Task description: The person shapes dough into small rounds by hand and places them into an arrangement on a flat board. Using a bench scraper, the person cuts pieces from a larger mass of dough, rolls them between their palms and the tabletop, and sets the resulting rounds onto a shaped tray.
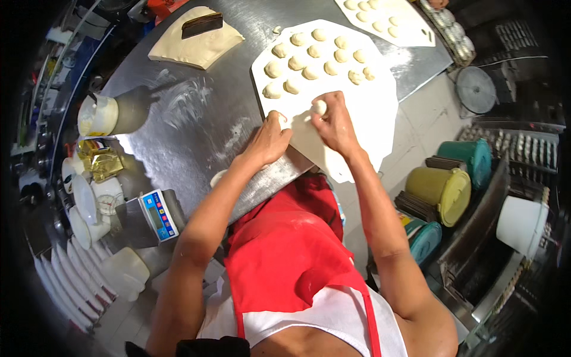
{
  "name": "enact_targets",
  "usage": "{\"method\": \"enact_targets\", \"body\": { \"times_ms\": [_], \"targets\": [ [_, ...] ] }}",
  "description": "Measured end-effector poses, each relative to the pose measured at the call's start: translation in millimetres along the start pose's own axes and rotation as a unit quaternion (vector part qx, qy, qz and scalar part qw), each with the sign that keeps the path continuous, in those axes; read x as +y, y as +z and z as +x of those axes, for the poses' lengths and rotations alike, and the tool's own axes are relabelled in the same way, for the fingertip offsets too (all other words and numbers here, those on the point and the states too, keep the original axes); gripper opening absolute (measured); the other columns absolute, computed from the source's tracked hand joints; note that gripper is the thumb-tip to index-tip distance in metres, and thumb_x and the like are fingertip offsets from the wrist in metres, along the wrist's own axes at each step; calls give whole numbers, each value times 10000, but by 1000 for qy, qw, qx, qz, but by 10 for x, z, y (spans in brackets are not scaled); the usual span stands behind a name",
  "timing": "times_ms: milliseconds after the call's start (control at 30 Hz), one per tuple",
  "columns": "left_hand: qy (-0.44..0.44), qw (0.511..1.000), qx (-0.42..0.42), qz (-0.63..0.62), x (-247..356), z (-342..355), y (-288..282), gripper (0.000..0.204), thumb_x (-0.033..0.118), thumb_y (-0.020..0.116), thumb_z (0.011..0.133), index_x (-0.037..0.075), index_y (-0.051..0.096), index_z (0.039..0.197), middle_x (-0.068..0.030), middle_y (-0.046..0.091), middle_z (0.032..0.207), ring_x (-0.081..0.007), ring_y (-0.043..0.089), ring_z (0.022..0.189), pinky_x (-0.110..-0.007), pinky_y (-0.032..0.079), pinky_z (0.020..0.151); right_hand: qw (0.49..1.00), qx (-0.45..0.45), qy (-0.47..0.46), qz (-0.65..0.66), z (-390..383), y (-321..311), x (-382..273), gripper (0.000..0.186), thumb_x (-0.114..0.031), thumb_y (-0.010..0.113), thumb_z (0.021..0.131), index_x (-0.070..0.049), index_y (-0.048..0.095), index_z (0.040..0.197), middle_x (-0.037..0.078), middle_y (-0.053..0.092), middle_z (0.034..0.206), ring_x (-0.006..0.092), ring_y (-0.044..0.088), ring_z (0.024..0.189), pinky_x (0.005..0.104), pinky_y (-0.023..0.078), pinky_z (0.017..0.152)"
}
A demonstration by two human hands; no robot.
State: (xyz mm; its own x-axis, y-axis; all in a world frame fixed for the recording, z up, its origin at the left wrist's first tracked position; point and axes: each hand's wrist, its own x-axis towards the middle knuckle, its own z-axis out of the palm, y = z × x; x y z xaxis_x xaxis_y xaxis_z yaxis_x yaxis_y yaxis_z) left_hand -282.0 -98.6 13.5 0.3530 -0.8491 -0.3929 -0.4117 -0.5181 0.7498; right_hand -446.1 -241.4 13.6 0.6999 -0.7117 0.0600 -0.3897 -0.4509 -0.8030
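Dough ball (320, 107) sat at the right hand's (334, 124) fingertips, on the near bare part of the white board (369, 113), just below the rows of finished pieces (318, 59). Right grip was narrow, pinched on the ball. Left hand (270, 141) lay at the board's left edge; a bit of pale dough (282, 119) showed at its fingertips, but whether that grip was closed on it could not be told.

Step in hand, as judged: shaping and setting down 1 more piece in the next row. About 13 pieces already stood in 3 loose rows on the board, apart from each other. Next move likely called for releasing the ball clear of its neighbours, then taking fresh dough.

Board rested on the steel counter (196, 137), overhanging its near edge. A second board (392, 24) with more pieces lay further off. A flat dough slab (193, 41) with a dark scraper (202, 25) on it was at the counter's far left, flour smears near it. A tipped container (110, 114) lay left, a digital scale (157, 214) nearer. Person wore a red apron (285, 250). Lidded buckets (443, 187) stood on the floor at right.
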Motion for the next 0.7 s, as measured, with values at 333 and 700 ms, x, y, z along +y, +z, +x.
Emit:
{"method": "enact_targets", "body": {
  "times_ms": [333,700],
  "targets": [
    [25,998,45,-33,-177,-158,-18,616,70,648,1043,22,452,1625,-236,601,1470,-358,613,1350,-430,470,1157,992,42,32,-113,434,122,267,583,-317,914,860,-59,634,1301,184,646,1145,383,733,921,466,599,774],
    [111,988,-105,-3,-263,-436,-214,350,302,578,1064,-13,665,1192,-303,720,997,-499,710,932,-560,556,843,986,-90,116,82,-232,180,-656,358,-262,753,1002,42,673,1174,218,744,938,270,714,840,407,565,773]
  ]
}}
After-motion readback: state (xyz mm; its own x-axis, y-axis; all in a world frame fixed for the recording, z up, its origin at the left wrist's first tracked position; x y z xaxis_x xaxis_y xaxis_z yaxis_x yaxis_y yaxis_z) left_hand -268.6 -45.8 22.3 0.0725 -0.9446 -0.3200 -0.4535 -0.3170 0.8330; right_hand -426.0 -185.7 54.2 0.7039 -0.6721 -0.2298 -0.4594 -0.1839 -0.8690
